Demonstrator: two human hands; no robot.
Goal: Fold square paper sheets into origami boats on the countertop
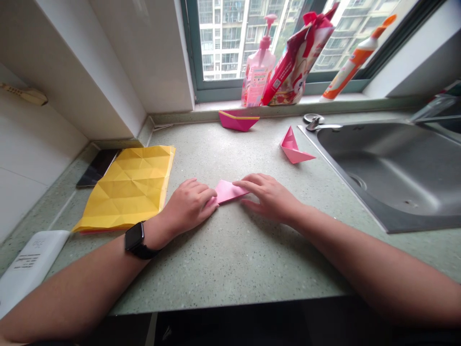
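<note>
Pink folded paper (226,191) lies between my hands at centre frame on a speckled green countertop (201,274).

My left hand (189,204), its fingers (196,190) curled and pressed together, touches the paper's left end; my right hand (268,197), its fingers (252,180) slightly spread, rests over the right end. Neither hand pinches it. Creased yellow paper (131,187) lies just beside my left hand, partly over a dark phone (97,168) at left of frame. A pink paper boat (238,120) sits below the window, upper centre; a second paper boat (292,148) stands near a steel sink (389,168) at right.
</note>
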